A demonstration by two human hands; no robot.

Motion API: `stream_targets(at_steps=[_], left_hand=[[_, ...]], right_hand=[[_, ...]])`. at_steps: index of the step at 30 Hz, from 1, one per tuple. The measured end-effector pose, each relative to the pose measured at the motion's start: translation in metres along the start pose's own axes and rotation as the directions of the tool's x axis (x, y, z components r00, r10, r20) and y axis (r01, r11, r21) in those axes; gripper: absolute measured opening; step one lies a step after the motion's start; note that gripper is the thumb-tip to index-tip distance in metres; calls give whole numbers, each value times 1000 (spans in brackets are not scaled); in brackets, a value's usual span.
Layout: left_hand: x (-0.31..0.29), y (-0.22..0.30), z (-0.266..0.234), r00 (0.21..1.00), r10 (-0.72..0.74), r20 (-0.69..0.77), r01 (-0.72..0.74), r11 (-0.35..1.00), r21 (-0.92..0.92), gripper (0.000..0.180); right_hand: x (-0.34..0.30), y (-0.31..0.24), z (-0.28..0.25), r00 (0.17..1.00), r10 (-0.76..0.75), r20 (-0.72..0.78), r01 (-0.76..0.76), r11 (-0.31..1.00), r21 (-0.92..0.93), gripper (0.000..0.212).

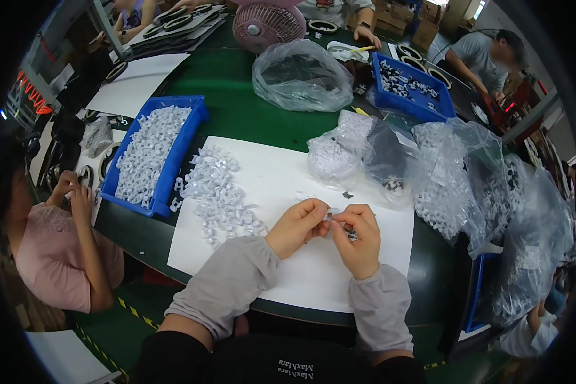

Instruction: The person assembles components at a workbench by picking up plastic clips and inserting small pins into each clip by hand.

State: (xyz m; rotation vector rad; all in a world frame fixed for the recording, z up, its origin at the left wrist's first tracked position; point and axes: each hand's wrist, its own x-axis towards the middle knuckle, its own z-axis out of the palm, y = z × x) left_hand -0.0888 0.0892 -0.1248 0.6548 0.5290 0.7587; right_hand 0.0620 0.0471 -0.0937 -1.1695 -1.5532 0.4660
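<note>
My left hand (pixel 299 227) pinches a small white plastic part (pixel 332 212) over a white sheet (pixel 288 275). From the other side my right hand (pixel 360 242) meets it, thumb and finger closed at the same part. Small dark pieces seem tucked in the right hand's fingers, too hidden to name. Grey sleeves cover both forearms. A loose heap of white plastic parts (pixel 221 192) lies left of my hands. Just beyond them are a few tiny dark pieces (pixel 347 194) on the sheet.
A blue tray (pixel 161 210) full of white parts stands left. Plastic bags of parts (pixel 438 185) crowd the right side. Farther back are a clear bag (pixel 301 73), another blue tray (pixel 416 114) and a pink fan (pixel 269 25). Co-workers sit around the green table.
</note>
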Motion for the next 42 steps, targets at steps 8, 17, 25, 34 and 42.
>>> stream_targets(at_steps=[8, 17, 25, 34, 42], left_hand=[[-2, 1, 3, 999, 48, 9, -49, 998, 27, 17], [-4, 5, -2, 993, 116, 26, -113, 989, -96, 15], [-3, 26, -13, 968, 218, 125, -208, 974, -89, 22], [-9, 54, -34, 880, 474, 22, -448, 844, -295, 22], [-12, 53, -35, 890, 455, 40, -428, 861, -277, 26]], right_hand=[[-4, 4, 1, 995, -95, 5, 95, 994, -46, 26], [-4, -1, 2, 976, -193, 101, 205, 971, -126, 44], [-6, -11, 16, 984, -178, -23, 171, 970, -172, 36], [-63, -30, 68, 775, -242, 584, 390, 910, -141, 17], [-34, -15, 50, 808, -100, 581, 379, 843, -382, 11]])
